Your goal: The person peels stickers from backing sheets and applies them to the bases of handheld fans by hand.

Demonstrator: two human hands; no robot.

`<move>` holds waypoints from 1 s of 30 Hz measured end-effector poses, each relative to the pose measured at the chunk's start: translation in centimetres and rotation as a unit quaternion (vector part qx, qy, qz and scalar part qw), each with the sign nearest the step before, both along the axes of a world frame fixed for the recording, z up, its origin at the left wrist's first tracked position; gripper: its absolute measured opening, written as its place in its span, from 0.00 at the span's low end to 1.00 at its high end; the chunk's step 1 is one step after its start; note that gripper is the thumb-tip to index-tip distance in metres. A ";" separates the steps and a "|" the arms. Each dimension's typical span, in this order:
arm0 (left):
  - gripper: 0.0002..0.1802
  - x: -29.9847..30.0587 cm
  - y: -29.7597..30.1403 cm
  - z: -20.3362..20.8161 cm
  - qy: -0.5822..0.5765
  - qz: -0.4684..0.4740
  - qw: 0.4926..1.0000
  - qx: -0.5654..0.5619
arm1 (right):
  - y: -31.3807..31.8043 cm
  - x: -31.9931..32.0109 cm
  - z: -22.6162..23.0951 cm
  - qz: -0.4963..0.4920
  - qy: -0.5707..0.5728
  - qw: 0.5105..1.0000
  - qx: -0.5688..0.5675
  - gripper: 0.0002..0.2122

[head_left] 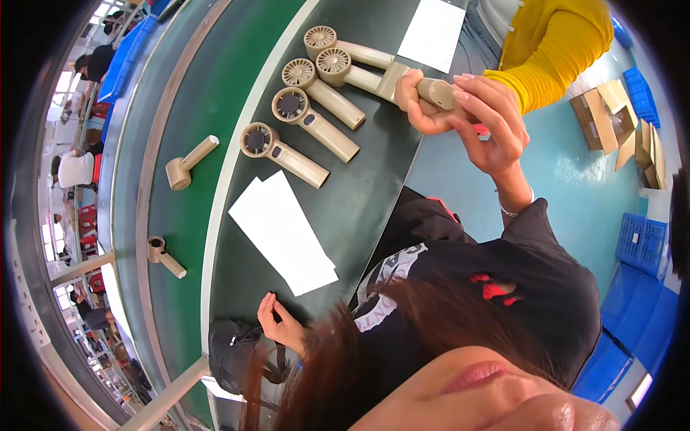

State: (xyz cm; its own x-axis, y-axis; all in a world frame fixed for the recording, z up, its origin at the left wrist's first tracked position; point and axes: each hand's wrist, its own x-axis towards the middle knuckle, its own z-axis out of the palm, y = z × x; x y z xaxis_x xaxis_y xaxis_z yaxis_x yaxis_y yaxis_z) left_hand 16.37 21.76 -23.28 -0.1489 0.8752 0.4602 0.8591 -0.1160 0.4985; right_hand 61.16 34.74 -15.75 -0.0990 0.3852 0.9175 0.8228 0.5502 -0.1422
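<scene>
My right hand (497, 126), a bracelet at its wrist, reaches up to a beige handheld fan (436, 93), fingertips and thumb bent around its end. Another person's hand, beside a yellow sleeve (553, 61), grips the same fan from the other side; my fingers partly hide that hand. My left hand (282, 327) rests at the dark table (309, 215) with loosely stretched fingers and nothing in them. Between my hands lie overlapping white sheets (284, 233). Beyond them, several beige handheld fans (323, 133) lie side by side, some showing grilles, others dark round centres.
A green conveyor belt (176, 215) runs along the table's far side, carrying a beige fan (190, 161) and a smaller-looking one (165, 256). A black bag (233, 352) lies near my left hand. Cardboard boxes (604, 118) and a blue crate (641, 244) stand at the right.
</scene>
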 end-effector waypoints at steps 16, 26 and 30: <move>0.08 0.6 -0.3 1.0 0.035 0.041 0.998 -0.031 | 3.2 1.1 -0.8 0.058 -0.040 0.997 0.042 0.12; 0.08 0.4 -0.2 0.4 0.043 0.043 0.998 -0.026 | 4.2 0.8 -1.0 0.047 -0.057 0.995 0.069 0.10; 0.09 0.6 -0.5 0.4 0.022 0.057 0.998 -0.025 | 4.6 0.2 -1.4 0.026 -0.049 0.996 0.066 0.09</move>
State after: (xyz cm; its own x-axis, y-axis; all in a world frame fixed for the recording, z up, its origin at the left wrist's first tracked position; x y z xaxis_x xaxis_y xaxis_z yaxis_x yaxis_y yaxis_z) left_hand 17.00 21.29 -22.86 -0.2298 0.8757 0.4246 0.8867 0.0085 0.4623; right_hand 61.40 39.31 -17.17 -0.2082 0.2530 0.9448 0.7985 0.6017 0.0148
